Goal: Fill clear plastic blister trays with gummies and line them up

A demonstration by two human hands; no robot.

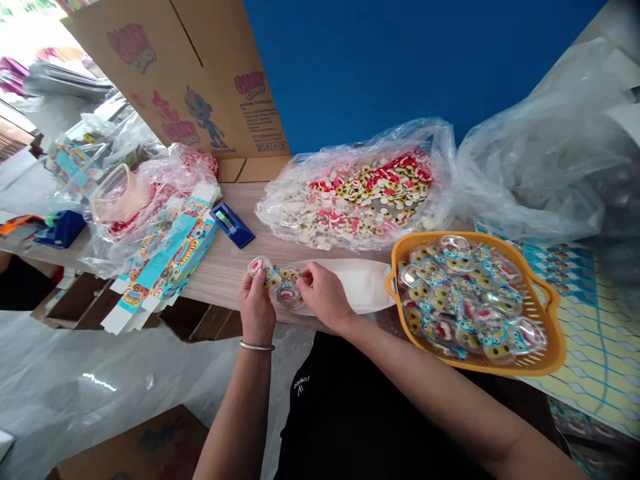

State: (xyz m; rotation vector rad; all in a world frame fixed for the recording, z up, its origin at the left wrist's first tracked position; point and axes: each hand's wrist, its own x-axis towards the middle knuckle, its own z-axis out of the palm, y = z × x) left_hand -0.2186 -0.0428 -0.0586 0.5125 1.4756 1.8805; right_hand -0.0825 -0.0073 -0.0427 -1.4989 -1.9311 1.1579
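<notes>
My left hand (257,308) pinches a small clear plastic candy pack (271,279) with a red and white piece and a bright printed label. Just right of it, a second clear candy pack (289,295) shows yellow eye-like pieces and a red one. The fingers of my right hand (325,293) are closed at this second pack's right edge; the fingertips are partly hidden. Beneath and to the right of that hand lies a long white plastic tray (363,280). A yellow basket (555,327) heaped with similar candy packs stands to the right.
Behind the tray, a clear bag (350,200) spills loose gummies. Left are a blue tape dispenser (233,225), flat printed cartons (170,253) and a pink basket (120,193). A big cardboard box (200,73) and blue panel (400,60) stand behind; crumpled plastic (540,153) fills the back right.
</notes>
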